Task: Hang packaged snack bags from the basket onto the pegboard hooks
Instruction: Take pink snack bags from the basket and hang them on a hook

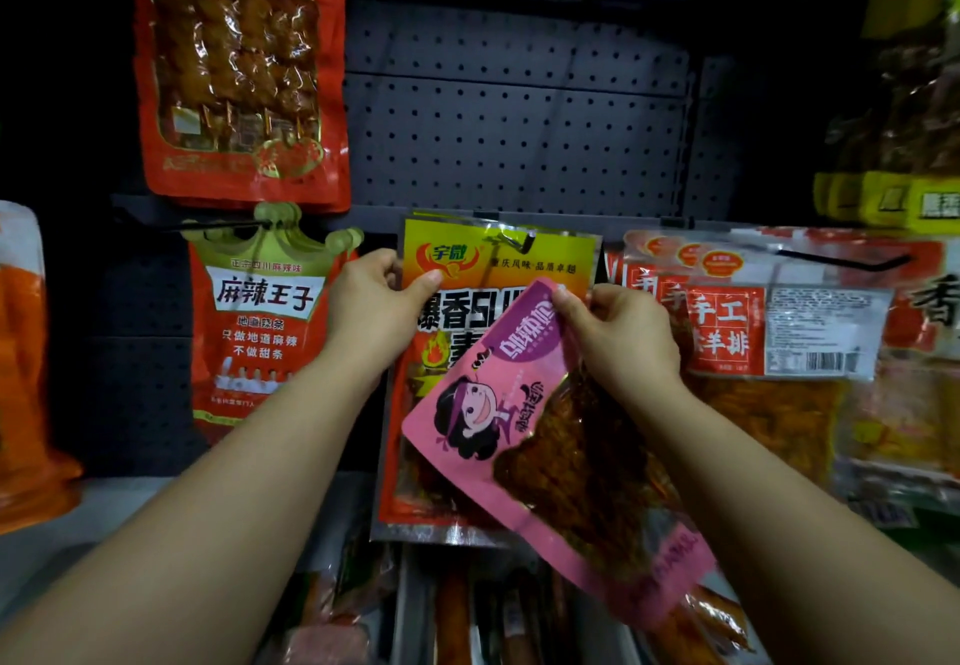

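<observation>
A pink snack bag (519, 436) is being brought up to be hung. It is pinched at its top edge by the right hand (621, 337), tilted, in front of a yellow and red bag (467, 290) already on a black hook (519, 240). That bag's top corner is held by the left hand (374, 301). Next, the pink bag's hole probably has to be lined up with the hook tip and slid on.

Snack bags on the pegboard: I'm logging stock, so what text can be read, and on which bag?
"宇歌", "爆香": yellow-red bag, pinched by left hand.
"麻辣王子", "只做地道麻辣 不做甜条": crown bag.
"手工", "羊排": bag on the right.
Pink bag, held by right hand: lettering tilted, unreadable.
Top red bag, barcode label: blurred.
</observation>
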`<state>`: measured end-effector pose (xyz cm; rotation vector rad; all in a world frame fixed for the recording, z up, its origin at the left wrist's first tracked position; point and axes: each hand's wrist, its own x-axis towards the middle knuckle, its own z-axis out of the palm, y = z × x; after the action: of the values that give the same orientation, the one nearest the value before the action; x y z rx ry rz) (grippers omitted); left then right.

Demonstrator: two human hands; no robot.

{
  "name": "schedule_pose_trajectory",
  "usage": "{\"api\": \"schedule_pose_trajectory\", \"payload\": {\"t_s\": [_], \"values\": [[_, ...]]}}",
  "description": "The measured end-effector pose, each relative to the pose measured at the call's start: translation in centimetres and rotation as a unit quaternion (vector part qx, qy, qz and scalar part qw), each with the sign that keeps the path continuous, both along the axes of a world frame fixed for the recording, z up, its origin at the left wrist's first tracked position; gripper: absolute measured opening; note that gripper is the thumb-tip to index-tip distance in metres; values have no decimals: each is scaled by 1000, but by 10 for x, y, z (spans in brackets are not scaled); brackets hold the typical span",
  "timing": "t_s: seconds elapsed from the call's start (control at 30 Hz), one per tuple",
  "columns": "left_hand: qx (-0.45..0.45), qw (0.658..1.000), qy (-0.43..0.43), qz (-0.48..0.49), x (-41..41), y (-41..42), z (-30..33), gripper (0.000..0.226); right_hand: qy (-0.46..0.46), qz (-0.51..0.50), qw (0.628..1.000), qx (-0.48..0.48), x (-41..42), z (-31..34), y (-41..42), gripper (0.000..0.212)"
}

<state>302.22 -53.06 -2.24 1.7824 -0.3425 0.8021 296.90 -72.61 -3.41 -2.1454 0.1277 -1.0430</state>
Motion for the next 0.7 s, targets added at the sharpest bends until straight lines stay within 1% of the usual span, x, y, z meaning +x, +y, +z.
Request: {"api": "schedule_pose_trajectory", "payload": {"t_s": [0.13,0.23,0.3,0.33,0.4,0.43,0.47,0.5,0.57,0.6,0.63,0.7], "values": [[14,999,-4,40,4,-2,0,33,10,-8,1000,3,7,-2,0,42],[-3,1000,1,25,6,-3,-1,30,10,-10,1000,0,10,-3,0,39],[-13,1000,-3,20,5,-3,-5,31,-7,-11,1000,-5,7,-4,0,39],[-18,1000,-8,9,3,-3,-8,29,-16,-1,1000,-2,5,-6,0,36],[-47,998,7,-39,-4,-1,-19,14,-38,35,998,36,-2,-11,-4,28],[-64,996,21,-56,-10,2,-26,14,-49,38,996,59,-7,-15,-5,36],[-74,995,27,-62,-16,5,-36,21,-57,38,995,79,-13,-18,-7,44],[-78,995,31,-59,-24,9,-46,26,-68,34,993,87,-19,-23,-10,43],[-97,993,39,-58,-48,16,-68,27,-88,32,991,98,-32,-31,-15,30],[-113,990,52,-69,-62,17,-79,29,-96,27,989,109,-39,-34,-16,28],[-129,985,76,-90,-77,17,-88,34,-107,24,987,121,-47,-36,-18,28],[-140,964,141,-176,-105,10,-102,51,-132,34,978,157,-63,-41,-19,26]]}}
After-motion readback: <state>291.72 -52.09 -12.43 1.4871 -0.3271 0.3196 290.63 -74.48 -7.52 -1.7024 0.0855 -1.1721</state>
